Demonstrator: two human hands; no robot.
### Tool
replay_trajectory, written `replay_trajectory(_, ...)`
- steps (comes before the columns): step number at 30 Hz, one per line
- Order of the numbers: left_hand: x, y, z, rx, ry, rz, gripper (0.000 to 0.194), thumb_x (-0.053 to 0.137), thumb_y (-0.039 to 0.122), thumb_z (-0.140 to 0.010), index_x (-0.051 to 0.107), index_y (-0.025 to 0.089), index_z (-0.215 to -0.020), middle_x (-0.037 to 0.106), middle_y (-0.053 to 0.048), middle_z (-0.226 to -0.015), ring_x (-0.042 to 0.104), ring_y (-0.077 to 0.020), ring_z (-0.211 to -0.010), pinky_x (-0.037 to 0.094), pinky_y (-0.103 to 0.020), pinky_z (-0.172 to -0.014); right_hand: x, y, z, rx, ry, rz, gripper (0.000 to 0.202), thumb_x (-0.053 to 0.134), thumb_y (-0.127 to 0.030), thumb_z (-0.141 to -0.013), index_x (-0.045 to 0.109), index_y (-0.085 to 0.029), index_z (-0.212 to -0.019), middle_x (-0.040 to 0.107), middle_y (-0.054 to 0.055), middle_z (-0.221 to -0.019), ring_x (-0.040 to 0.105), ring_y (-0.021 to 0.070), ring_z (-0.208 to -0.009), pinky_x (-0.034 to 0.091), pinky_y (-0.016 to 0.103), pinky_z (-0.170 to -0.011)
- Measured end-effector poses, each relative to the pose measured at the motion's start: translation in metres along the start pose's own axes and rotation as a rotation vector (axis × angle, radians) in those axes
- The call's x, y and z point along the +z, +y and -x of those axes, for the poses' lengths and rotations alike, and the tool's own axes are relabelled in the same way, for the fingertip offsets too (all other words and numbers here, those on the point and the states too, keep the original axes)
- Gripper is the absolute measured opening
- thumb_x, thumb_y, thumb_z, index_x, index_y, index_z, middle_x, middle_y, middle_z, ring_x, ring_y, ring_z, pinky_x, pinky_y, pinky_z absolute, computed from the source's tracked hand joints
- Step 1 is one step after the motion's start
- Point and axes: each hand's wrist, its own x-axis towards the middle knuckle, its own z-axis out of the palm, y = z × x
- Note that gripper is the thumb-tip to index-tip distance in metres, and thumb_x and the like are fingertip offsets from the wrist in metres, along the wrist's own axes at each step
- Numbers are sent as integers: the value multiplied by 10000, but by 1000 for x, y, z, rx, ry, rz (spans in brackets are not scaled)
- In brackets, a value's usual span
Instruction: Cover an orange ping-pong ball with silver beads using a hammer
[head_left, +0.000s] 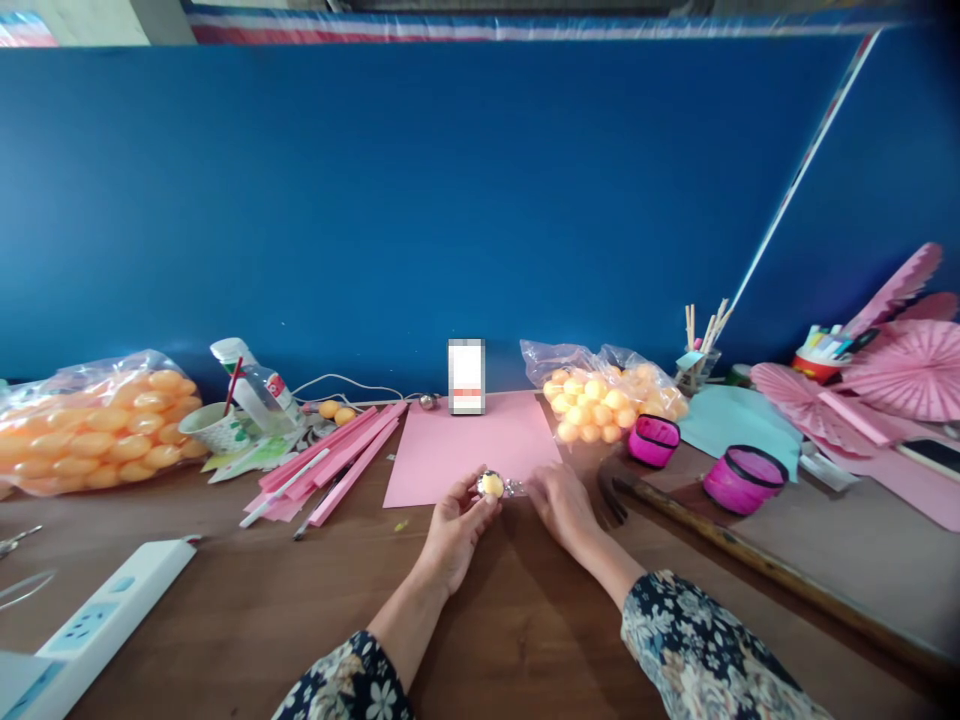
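Between the thumb and fingers of my left hand (457, 525) is a small round piece (491, 485), pale yellow in the middle with a dark and silvery rim. It is held over the near edge of a pink paper sheet (472, 445). Beside it, to the right, lies a small cluster of shiny silvery bits (514, 488), too small to name. Close to these bits, my right hand (564, 508) reaches down toward the paper with its fingers bent. Those fingertips are blurred and partly hidden, so I cannot see whether they pinch anything.
Bags of orange balls stand left (97, 430) and right (592, 400). Pink paper strips (334, 460) lie left of the sheet. A hammer (720, 535), two magenta mesh rings (746, 480) and pink paper fans (810, 405) are at right. A power strip (105, 610) sits front left.
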Motion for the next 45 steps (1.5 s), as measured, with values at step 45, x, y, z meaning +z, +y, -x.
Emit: replay_trajectory(45,-1,-6,-1,23,3,-188,403,676,174,-688,519,174,-1059,645,-78,-1018,589,-174,-958,435,-291,-860,-8,-33,10,336,-49,-853,132,536,-308,-821,587,-186,-827,627,28,-822,570,149,-712,452,234,-640)
